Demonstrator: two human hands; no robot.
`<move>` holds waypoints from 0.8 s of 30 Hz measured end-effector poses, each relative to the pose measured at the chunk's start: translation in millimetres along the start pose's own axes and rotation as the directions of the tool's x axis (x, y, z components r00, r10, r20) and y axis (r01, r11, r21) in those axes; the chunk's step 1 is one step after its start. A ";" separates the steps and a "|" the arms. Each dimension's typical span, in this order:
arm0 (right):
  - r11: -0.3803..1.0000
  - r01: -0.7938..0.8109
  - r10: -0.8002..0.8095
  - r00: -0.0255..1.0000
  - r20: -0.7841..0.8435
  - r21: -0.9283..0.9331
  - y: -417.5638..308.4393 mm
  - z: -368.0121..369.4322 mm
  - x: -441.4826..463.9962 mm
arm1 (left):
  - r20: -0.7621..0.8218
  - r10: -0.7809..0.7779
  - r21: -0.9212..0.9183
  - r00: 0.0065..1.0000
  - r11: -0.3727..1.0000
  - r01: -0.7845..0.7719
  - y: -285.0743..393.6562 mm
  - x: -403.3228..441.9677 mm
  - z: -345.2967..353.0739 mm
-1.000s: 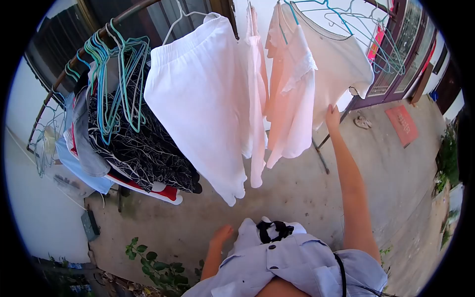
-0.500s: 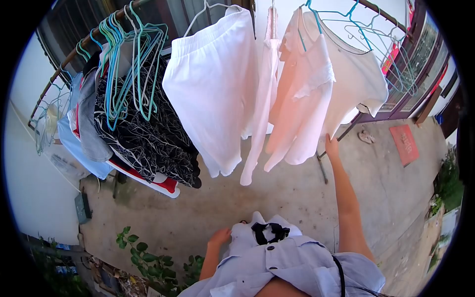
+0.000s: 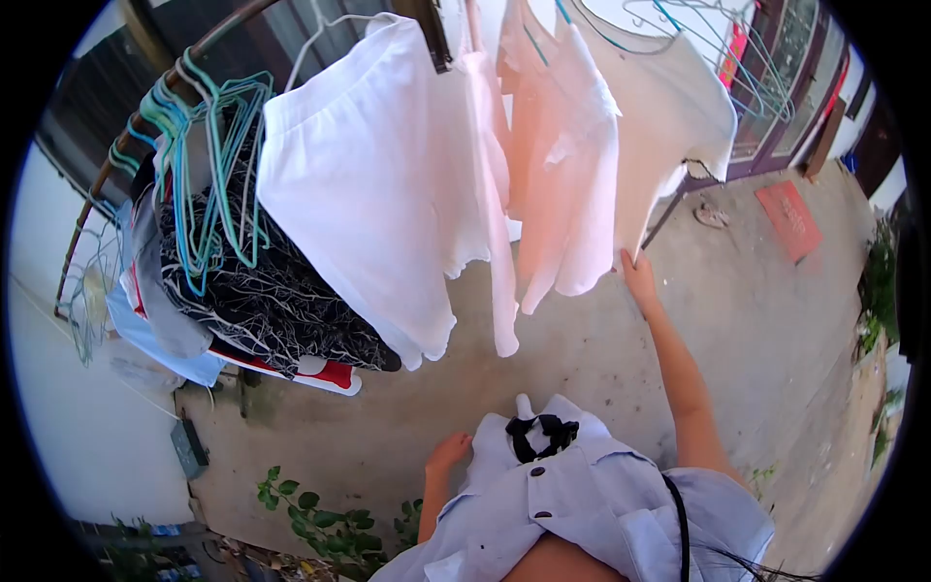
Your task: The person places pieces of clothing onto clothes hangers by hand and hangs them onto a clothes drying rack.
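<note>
My right hand (image 3: 638, 281) pinches the lower hem of a cream short-sleeved top (image 3: 655, 107), which hangs from a blue hanger. By my side, near the pale shirt I wear, my left hand (image 3: 449, 452) is loosely curled, with no object visible in it. Left of the cream top hangs a pale pink top (image 3: 577, 184), then a narrow pink garment (image 3: 492, 165) seen edge-on. White elastic-waisted bottoms (image 3: 354, 165) hang on a white hanger beside these.
Bare blue and green hangers (image 3: 218, 175) crowd a rusty rail (image 3: 228, 29), in front of a black patterned garment (image 3: 291, 301) and other clothes. More hangers (image 3: 761, 78) are at right. A red mat (image 3: 787, 218) and shoes (image 3: 711, 215) lie on the concrete. A leafy plant (image 3: 325, 519) grows lower left.
The hanging clothes have shifted left and slightly up in view, and the white bottoms appear larger. My right hand stays at the cream top's hem. My left hand sits slightly further right.
</note>
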State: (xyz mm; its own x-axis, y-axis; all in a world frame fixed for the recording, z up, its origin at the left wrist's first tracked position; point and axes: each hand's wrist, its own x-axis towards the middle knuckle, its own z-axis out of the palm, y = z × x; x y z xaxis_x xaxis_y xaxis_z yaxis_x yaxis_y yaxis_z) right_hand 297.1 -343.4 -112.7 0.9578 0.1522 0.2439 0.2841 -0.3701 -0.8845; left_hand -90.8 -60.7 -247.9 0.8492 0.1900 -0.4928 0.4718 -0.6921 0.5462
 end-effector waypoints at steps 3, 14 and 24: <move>0.999 0.011 -0.010 1.000 0.020 -0.039 9.9 9.5 -38.8 | 0.112 0.013 -0.060 0.994 0.998 -0.006 -17.2 19.9 11.9; 0.642 -0.700 0.637 0.714 -0.290 -0.313 111.7 -50.7 -404.1 | 0.527 -0.206 0.266 0.825 0.961 0.071 -195.1 27.2 37.3; 0.458 -0.887 0.841 0.453 -0.296 -0.056 128.8 -122.1 -453.6 | 0.315 -0.004 -0.159 0.949 0.986 0.056 55.5 205.8 29.8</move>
State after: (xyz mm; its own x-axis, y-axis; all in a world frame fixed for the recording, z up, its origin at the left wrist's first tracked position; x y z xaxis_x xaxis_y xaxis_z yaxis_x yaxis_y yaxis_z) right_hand -95.3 -572.0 -288.6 0.6858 -0.5139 -0.5154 -0.7170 -0.3555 -0.5995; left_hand 103.0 -80.8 -339.2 0.7295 -0.0365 -0.6830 0.5508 -0.5607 0.6182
